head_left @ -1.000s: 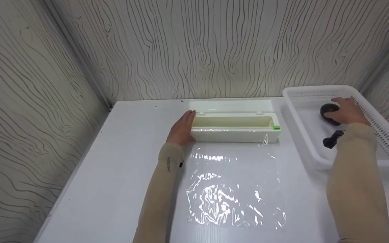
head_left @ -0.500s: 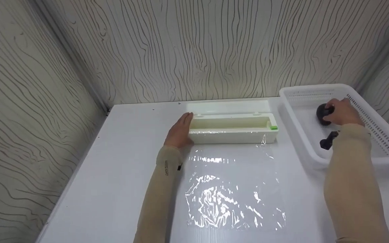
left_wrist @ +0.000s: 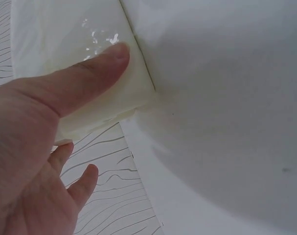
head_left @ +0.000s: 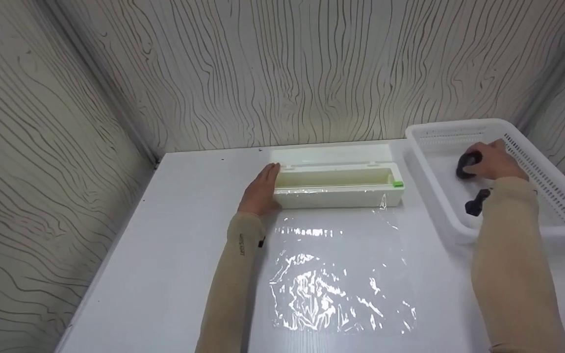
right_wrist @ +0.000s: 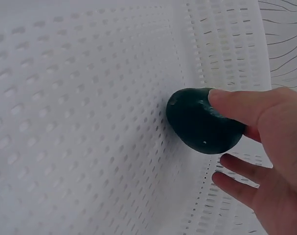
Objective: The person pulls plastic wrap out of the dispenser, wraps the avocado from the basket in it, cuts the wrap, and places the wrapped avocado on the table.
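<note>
Two containers on the white counter [head_left: 174, 245]: a white perforated basket [head_left: 547, 181] at far right and a long cream cling-film dispenser box [head_left: 339, 189] at centre, lid open toward the wall. Basket holds a dark avocado [head_left: 465, 166] and a small black object [head_left: 476, 202] closer to the camera, partly hidden by the right sleeve. Right hand [head_left: 496, 162] grips the avocado with thumb and fingers curled round it, inside the basket near its slotted wall; wrist view shows it dark green, nearly black, oval, smooth with a slight sheen [right_wrist: 202, 120]. Left hand [head_left: 261, 189] lies flat with straight fingers against the left end of the dispenser box, thumb on its top edge. Clear cling film sheet [head_left: 341, 274] spread wrinkled on the counter in front of the box.
</note>
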Demonstrator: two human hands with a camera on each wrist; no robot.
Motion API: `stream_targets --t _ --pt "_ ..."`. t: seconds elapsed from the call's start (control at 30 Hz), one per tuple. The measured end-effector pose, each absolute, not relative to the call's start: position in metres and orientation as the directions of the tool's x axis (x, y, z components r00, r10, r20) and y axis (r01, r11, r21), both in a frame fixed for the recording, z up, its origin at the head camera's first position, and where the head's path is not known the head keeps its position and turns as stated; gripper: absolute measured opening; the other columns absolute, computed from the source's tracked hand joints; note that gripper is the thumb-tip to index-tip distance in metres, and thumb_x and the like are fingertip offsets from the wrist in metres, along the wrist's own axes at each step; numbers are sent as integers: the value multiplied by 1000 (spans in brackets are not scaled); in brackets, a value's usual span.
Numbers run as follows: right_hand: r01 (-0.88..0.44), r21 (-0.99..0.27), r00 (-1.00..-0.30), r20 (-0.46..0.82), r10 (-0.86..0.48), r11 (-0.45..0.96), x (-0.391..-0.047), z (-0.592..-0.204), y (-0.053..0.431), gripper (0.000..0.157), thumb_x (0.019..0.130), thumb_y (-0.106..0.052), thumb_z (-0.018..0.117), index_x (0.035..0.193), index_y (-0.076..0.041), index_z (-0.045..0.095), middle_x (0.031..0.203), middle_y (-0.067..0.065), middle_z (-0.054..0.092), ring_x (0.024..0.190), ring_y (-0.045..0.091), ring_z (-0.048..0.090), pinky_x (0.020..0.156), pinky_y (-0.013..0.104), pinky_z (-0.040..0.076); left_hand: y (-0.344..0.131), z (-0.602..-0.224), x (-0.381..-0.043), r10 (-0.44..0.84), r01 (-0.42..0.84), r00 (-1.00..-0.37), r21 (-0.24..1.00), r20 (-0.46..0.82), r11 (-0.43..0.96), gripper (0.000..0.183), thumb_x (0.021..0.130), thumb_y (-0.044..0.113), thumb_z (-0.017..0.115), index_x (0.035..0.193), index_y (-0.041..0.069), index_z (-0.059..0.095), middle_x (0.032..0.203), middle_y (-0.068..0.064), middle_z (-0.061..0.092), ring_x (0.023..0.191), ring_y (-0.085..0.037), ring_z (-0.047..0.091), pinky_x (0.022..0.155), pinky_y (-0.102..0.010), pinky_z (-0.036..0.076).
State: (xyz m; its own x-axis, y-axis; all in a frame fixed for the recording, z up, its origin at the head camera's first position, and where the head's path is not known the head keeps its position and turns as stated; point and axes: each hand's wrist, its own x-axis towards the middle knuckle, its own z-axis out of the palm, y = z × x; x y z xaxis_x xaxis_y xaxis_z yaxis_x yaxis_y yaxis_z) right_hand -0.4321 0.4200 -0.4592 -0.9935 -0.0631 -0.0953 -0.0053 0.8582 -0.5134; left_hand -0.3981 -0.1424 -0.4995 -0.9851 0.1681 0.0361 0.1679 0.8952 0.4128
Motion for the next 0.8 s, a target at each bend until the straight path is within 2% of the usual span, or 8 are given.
stream_targets --t 0.17,0.3,0.53,0.8 --pt "6 -477 -983 -166 -83 879 -432 -463 423 66 87 -31 66 139 -2 36 141 36 8 114 56 32 88 70 35 -141 -499 -397 169 168 -985 384 30 908 122 64 12 87 155 25 8 160 5 11 146 -18 18 118 -34 16" --pt "6 -448 -972 -214 -100 894 -434 -464 424 68 84 -31 69 137 -1 37 140 37 14 113 53 32 89 68 35 -141 -499 -398 142 142 -989 385 27 912 122 63 11 87 154 27 8 160 7 11 146 -16 19 118 -32 16" --pt "-11 -425 -964 -236 -123 905 -431 -464 424 73 78 -33 75 135 -3 40 132 36 21 109 48 34 86 64 37 -141 -500 -397 128 128 -991 420 28 899 121 62 10 87 154 28 10 160 8 11 146 -15 18 118 -33 16" --pt "20 -431 -968 -232 -90 902 -427 -461 422 75 79 -35 74 136 -1 39 128 35 26 110 48 32 89 68 33 -141 -497 -395 151 154 -988 425 42 892 119 64 10 86 154 26 11 160 6 12 146 -17 19 118 -35 16"
